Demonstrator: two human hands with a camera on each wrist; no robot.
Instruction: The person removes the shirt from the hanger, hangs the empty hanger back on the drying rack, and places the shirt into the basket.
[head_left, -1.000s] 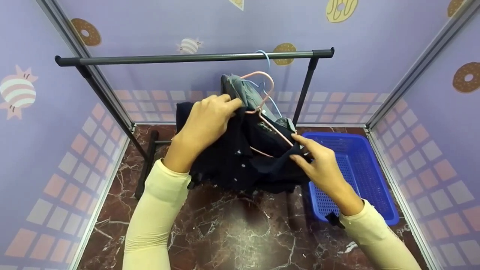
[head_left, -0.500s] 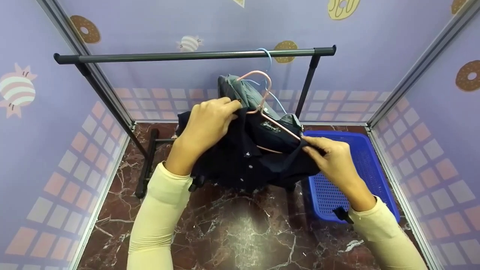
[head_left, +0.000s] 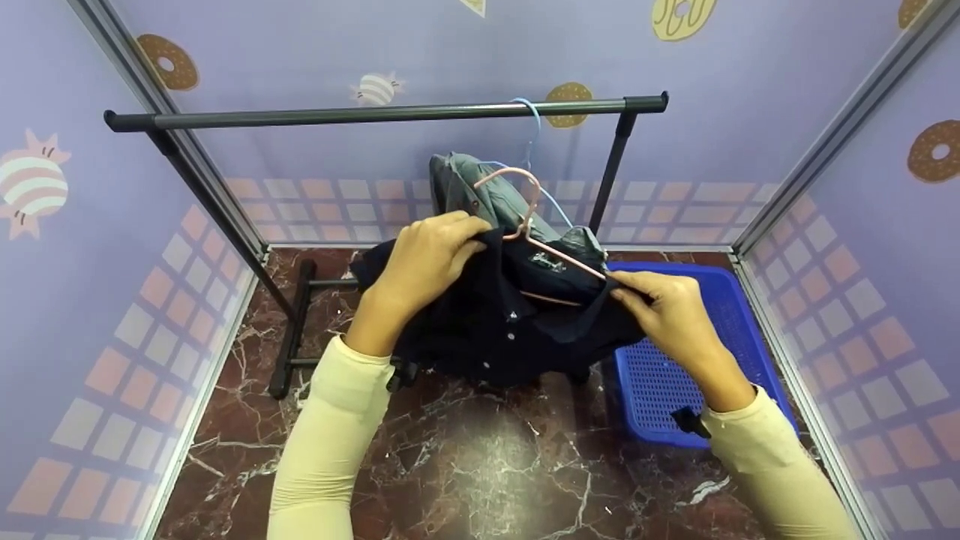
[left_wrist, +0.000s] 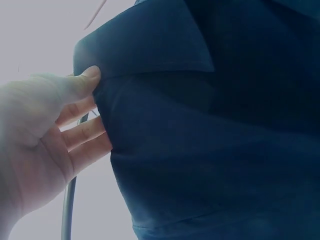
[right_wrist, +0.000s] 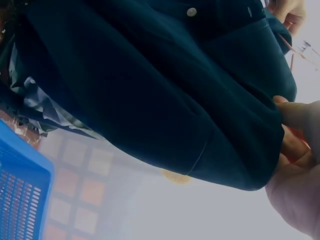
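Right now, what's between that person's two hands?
Between the left hand and right hand, the head view shows the dark shirt at its neck opening, with a pink hanger in it, hook upward.

The shirt [head_left: 457, 330] was navy, its hanger [head_left: 568, 259] pink, the basket [head_left: 660, 390] blue, the sleeves [head_left: 326, 442] cream, the floor [head_left: 480, 465] white-veined maroon.

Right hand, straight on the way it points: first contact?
The right hand pinches the dark shirt; past that cloth, the pink hanger looks first in line in the head view, though depth is unclear.
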